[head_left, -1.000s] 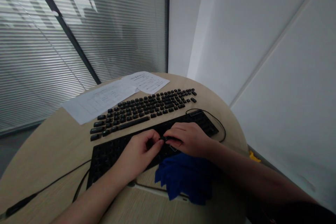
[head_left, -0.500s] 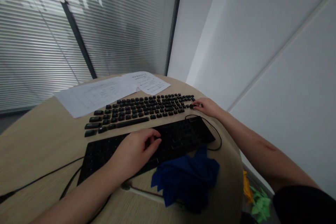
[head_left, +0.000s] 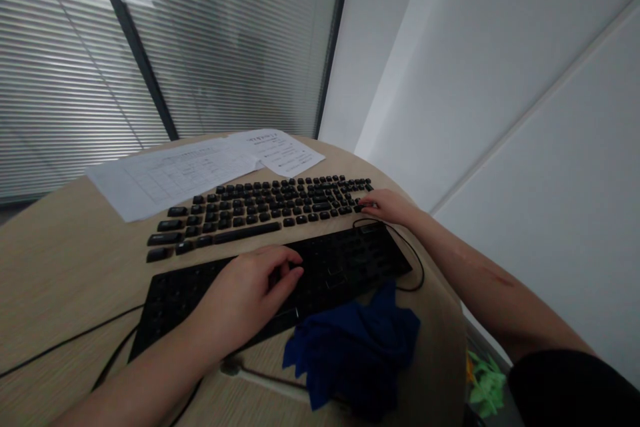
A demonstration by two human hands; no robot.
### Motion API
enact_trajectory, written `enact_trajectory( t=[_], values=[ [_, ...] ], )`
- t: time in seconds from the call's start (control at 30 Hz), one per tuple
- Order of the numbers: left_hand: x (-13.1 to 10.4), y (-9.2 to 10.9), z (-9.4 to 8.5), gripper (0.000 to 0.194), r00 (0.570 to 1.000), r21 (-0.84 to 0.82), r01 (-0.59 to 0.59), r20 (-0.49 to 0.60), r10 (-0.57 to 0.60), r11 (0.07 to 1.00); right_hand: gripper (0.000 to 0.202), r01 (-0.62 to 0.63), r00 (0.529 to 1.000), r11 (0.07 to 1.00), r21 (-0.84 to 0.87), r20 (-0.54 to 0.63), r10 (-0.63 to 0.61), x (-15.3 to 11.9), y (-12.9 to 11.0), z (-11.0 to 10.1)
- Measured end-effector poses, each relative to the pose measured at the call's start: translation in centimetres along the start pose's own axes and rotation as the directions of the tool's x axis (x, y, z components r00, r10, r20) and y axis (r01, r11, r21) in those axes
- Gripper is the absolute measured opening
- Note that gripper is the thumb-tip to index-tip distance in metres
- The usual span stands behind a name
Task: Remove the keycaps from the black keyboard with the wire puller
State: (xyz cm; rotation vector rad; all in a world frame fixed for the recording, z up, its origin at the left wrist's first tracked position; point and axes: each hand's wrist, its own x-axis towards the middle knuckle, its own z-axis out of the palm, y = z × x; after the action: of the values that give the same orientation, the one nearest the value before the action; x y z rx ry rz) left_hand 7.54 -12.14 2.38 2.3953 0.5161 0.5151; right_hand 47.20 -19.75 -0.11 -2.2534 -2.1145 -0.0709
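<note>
A black keyboard (head_left: 350,257) lies across the table, its key bed largely bare of caps. My left hand (head_left: 250,287) rests over its middle, fingers curled and thumb close to the index finger; whatever may be between the tips is too dark to make out. Beyond the keyboard, loose black keycaps (head_left: 250,207) are laid out in rows, with a long space bar (head_left: 247,233) in the nearest row. At the right end of these rows, my right hand (head_left: 387,205) has its fingertips pinched on a small dark keycap (head_left: 361,208).
A crumpled blue cloth (head_left: 355,353) lies against the keyboard's near edge, beside a thin brush-like tool (head_left: 265,379) partly under it. Printed papers (head_left: 185,173) lie at the back. A black cable (head_left: 419,267) loops at right; the round table's edge curves near the wall.
My right hand has shifted slightly left along the end of the keycap rows. My left hand stays over the keyboard in nearly the same pose. The camera view has moved a little.
</note>
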Motion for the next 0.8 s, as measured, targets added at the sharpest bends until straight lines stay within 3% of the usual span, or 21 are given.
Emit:
enact_trajectory(
  t=[0.23, 0.8],
  values=[
    [0.1, -0.2, 0.1, 0.027, 0.998, 0.012, -0.039, -0.040, 0.040, 0.999, 0.031, -0.007, 0.999, 1.000, 0.011, -0.048, 0.008, -0.4, 0.5, -0.4],
    [0.3, -0.1, -0.3, 0.035, 0.997, 0.049, -0.072, -0.010, 0.072, 0.996, 0.011, 0.023, 0.982, 0.995, 0.097, -0.190, -0.004, 0.1, 0.5, 1.3]
  ],
)
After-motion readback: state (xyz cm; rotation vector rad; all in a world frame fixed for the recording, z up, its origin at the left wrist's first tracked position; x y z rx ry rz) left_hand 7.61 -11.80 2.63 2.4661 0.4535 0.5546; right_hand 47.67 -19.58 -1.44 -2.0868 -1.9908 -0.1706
